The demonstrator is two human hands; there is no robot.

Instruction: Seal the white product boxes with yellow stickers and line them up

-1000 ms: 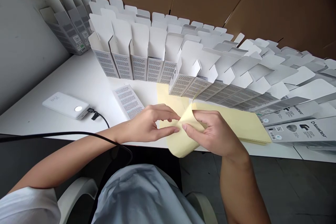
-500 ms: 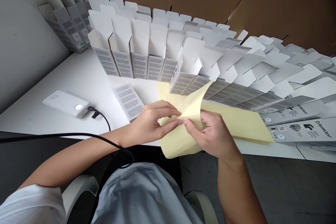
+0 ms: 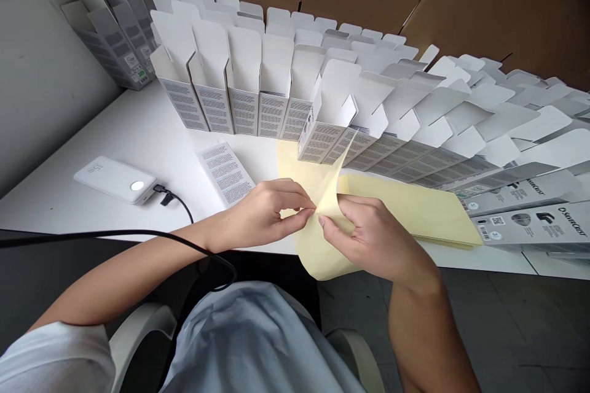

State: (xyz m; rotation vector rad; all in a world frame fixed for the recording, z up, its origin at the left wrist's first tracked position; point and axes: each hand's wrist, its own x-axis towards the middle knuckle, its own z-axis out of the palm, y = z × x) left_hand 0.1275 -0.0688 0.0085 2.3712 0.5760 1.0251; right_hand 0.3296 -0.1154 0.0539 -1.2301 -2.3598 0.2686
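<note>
Head cam: R hand [image 3: 380, 239] clamped on curled yellow sheet [image 3: 320, 256], thumb vs. fingers; L hand [image 3: 270, 212] pinches same sheet, thumb & fingertips tog. Yellow stack [image 3: 415, 209] on table [image 3: 133, 129], just R of R hand; pwr bank [image 3: 110, 179] L of L hand; open boxes [image 3: 244, 107] beyond both.

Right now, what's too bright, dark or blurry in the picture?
Head view: a round spot on the power bank glows white; the brown panels darken toward the top right corner; small print on the boxes is unreadable; the paper looks fairly clear.
</note>
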